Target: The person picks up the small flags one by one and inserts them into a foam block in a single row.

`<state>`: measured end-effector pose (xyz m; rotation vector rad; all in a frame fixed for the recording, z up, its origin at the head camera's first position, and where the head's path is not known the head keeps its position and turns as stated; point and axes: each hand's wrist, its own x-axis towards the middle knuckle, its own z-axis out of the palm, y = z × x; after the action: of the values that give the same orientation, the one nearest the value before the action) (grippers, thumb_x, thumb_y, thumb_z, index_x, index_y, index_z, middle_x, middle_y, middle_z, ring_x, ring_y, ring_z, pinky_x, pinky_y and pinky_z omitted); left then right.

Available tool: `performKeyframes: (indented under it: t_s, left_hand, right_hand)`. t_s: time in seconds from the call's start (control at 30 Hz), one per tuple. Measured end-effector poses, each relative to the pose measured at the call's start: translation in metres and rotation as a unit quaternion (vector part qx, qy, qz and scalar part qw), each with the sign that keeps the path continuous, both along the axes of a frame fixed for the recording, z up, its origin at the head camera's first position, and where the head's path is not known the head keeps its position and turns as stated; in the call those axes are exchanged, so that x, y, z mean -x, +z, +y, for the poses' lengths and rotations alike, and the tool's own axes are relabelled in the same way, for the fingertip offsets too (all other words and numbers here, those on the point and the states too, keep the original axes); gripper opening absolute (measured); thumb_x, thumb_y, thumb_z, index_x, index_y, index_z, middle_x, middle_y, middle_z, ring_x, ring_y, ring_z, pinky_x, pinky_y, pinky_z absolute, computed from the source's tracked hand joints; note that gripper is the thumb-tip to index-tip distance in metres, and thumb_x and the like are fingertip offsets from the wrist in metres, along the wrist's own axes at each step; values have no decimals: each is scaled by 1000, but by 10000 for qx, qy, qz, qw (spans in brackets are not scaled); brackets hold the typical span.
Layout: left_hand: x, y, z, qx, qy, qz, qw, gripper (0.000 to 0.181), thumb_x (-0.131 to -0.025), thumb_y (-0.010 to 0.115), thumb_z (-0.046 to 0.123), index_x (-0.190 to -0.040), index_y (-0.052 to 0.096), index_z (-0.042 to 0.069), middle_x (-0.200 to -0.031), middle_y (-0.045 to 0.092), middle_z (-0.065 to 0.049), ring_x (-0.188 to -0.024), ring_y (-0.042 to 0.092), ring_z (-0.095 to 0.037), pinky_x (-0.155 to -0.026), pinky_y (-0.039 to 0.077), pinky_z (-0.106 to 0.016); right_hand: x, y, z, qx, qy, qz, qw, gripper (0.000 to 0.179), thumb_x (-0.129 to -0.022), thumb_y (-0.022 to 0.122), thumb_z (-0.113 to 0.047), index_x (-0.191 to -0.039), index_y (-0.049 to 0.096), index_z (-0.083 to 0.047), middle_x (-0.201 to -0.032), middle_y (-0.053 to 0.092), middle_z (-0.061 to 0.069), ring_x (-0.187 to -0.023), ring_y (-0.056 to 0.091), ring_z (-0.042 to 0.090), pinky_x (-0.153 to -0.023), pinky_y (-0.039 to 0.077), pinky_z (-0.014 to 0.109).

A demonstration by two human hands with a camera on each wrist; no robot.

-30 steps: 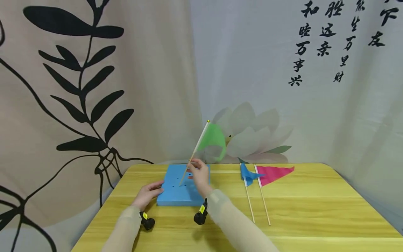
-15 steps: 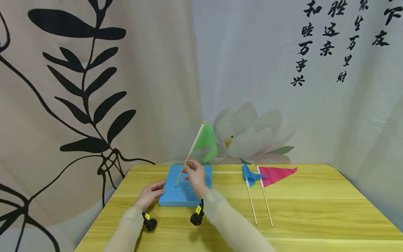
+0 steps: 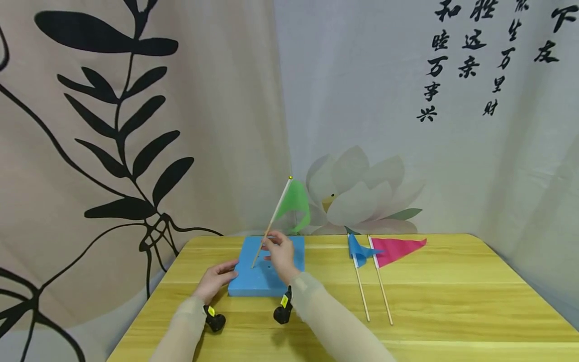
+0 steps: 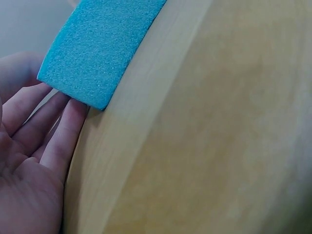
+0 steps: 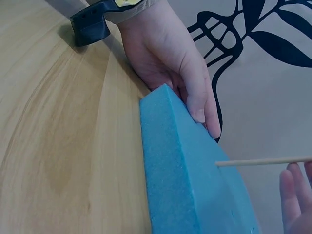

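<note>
A blue foam block (image 3: 258, 289) with small holes in its top lies flat on the table. My right hand (image 3: 281, 257) pinches the thin wooden stick of a green flag (image 3: 295, 203). The stick leans to the right, its lower end meeting the block's top near the left front; how deep it sits I cannot tell. In the right wrist view the stick (image 5: 258, 161) runs from the block's face to my fingertips. My left hand (image 3: 215, 281) rests against the block's left side with fingers mostly extended. The left wrist view shows those fingers (image 4: 61, 141) touching the block's corner.
To the right on the wooden table (image 3: 452, 301) lie a blue flag (image 3: 357, 251) and a pink triangular flag (image 3: 395, 251), side by side on wooden sticks. A printed curtain (image 3: 226, 125) hangs behind the table's far edge.
My right hand has shifted the flag slightly left, bringing the stick's lower end nearer the block's left front. Over the last half second hardly anything moves. My left hand stays at the block's side.
</note>
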<state>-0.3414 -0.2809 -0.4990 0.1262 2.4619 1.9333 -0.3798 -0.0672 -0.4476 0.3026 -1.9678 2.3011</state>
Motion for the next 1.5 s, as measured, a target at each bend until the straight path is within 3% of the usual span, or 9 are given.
performKeyframes:
  t_s: [0.23, 0.4, 0.6, 0.83, 1.13, 1.27, 1.5]
  left_hand:
    - [2, -1, -1, 22, 90, -30, 10000, 49, -94, 65, 13, -139, 51, 0, -142, 47, -21, -130, 44, -35, -104, 44, -42]
    - [2, -2, 0, -13, 217, -29, 9998, 48, -94, 65, 13, -138, 53, -1, -139, 50, -21, -126, 48, -34, -102, 45, -42]
    - [5, -1, 4, 23, 194, -40, 9998, 48, -94, 66, 13, -138, 53, -1, -138, 51, -22, -126, 48, -34, -102, 45, -41]
    - [3, 0, 7, 5, 38, -24, 10000, 49, -94, 65, 13, -140, 51, 0, -142, 47, -21, -128, 46, -35, -104, 43, -43]
    - [-1, 0, -2, 262, -78, 63, 9996, 53, -95, 64, 19, -142, 48, 1, -144, 44, -23, -129, 45, -37, -104, 43, -45]
    - [0, 0, -3, 294, -91, 13, 9995, 53, -95, 64, 19, -143, 48, 1, -144, 44, -22, -128, 46, -36, -104, 43, -44]
    - [0, 1, 0, 301, -100, 31, 9995, 54, -95, 65, 20, -142, 47, 0, -144, 43, -24, -131, 42, -38, -105, 41, -46]
  right_hand:
    - [-3, 2, -8, -574, -66, 235, 9981, 15, -94, 67, -16, -108, 69, -12, -98, 70, 1, -83, 68, 16, -64, 59, 47]
    - [-5, 0, -12, -1100, -122, 328, 9933, 11, -94, 66, -18, -103, 71, -13, -93, 68, -4, -79, 67, 11, -59, 59, 37]
    - [-3, -2, -9, -1065, -136, 374, 9935, 17, -94, 66, -18, -107, 71, -8, -93, 67, -1, -78, 66, 11, -56, 58, 33]
    - [-2, 0, 10, -916, 25, 346, 9952, 19, -93, 67, -18, -109, 73, -9, -97, 70, 3, -82, 69, 16, -63, 59, 43]
    - [-16, 22, 81, -936, 329, 535, 9936, 21, -94, 64, -7, -111, 68, 3, -94, 69, 20, -86, 66, 44, -64, 59, 50]
    - [-14, 26, 126, -1318, 210, 416, 9902, 22, -94, 63, -7, -112, 67, 5, -98, 68, 23, -87, 65, 46, -66, 58, 52]
    - [-5, 10, 202, -1884, -234, -187, 9816, 21, -91, 69, -16, -109, 71, -5, -98, 69, 13, -79, 69, 29, -64, 59, 42]
